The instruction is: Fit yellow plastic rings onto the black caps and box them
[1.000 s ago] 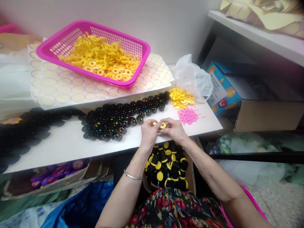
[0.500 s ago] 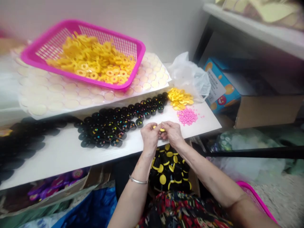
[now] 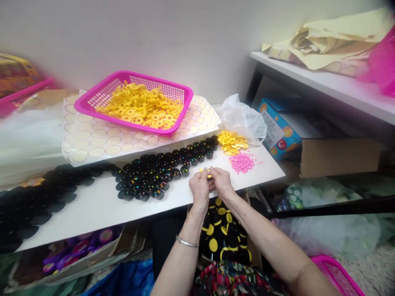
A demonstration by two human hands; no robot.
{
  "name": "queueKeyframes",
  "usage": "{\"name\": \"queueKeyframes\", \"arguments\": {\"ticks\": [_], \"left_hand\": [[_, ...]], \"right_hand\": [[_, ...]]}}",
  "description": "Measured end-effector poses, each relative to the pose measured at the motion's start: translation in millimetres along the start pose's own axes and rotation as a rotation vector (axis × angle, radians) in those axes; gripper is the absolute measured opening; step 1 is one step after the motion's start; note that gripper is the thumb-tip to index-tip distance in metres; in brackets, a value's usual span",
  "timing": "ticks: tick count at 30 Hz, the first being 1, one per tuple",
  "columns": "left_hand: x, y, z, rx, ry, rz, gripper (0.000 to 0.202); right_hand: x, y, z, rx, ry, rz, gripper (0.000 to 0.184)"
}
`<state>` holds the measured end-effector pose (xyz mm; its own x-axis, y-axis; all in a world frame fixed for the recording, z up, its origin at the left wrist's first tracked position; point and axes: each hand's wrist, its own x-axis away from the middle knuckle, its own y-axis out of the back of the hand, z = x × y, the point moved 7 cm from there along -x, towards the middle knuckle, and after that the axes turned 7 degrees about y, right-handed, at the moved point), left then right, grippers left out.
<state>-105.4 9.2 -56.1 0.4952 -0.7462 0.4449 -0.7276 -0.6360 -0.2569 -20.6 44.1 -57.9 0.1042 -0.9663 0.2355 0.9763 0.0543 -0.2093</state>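
Progress: we judge the work partway through. Below the fingers, many black cups with yellow lids [image 3: 212,245] lie heaped; we take these as the finished ones. To the left of the fingers on the white table [image 3: 92,218], open black cups [image 3: 157,193] stand in close rows, coloured bits showing in many, with no lids on those we can make out; we count these as left to do. Just beyond the fingers, to the right, are a loose pile of yellow rings [image 3: 233,142] and a scatter of pink beads [image 3: 242,163], both unused. Farther off, beyond the fingers to the left, the pink basket [image 3: 165,132] holds many more rings.

Pose: our left hand [image 3: 200,187] and right hand [image 3: 222,181] meet near the table's front edge, forearms converging from below, fingers curled, thumbs uppermost. The fingertips of both are pinched on a small yellow piece [image 3: 209,174] between them. Yellow also shows by the left thumb; we cannot tell whether it is the same piece.
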Motion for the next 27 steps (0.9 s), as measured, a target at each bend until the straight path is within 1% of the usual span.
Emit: {"name": "queueKeyframes", "arguments": {"ticks": [4,8,10,11,14,15,17,20,22,24,25,27], "left_hand": [[-7,2.0,-1,-0.028,-0.029,-0.037,0.026],[-13,6.0,-8,-0.168,-0.096,-0.032,0.029],[-12,6.4,-13,-0.223,-0.144,0.018,0.031],[-10,5.4,-16,-0.249,-0.176,0.065,0.032],[2,-0.6,-20,-0.364,-0.284,0.266,0.027],[7,-0.8,-20,-0.408,-0.319,0.307,0.027],[15,2.4,-19,-0.497,-0.393,0.319,0.027],[27,6.1,-20,-0.607,-0.518,0.305,0.023],[36,4.5,-20,-0.62,-0.571,0.37,0.024],[43,4.1,-23,-0.587,-0.585,0.448,0.028],[45,4.5,-24,-0.578,-0.581,0.482,0.03],[50,6.5,-28,-0.6,-0.565,0.532,0.033]], "right_hand": [[-4,0,-1,-0.009,-0.014,-0.009,0.024],[-6,-3,0,-0.037,-0.122,0.011,0.022],[-5,-6,2,-0.063,-0.154,0.042,0.022],[-5,-6,4,-0.076,-0.153,0.055,0.021],[1,0,10,-0.11,-0.086,0.03,0.017],[5,4,11,-0.116,-0.064,0.013,0.016],[15,10,12,-0.109,-0.06,0.009,0.017],[31,15,8,-0.042,-0.131,0.091,0.022],[36,20,10,0.023,-0.12,0.126,0.031],[36,25,13,0.045,-0.113,0.175,0.04],[36,25,12,0.031,-0.136,0.23,0.042],[38,23,9,-0.041,-0.231,0.393,0.044]]}}
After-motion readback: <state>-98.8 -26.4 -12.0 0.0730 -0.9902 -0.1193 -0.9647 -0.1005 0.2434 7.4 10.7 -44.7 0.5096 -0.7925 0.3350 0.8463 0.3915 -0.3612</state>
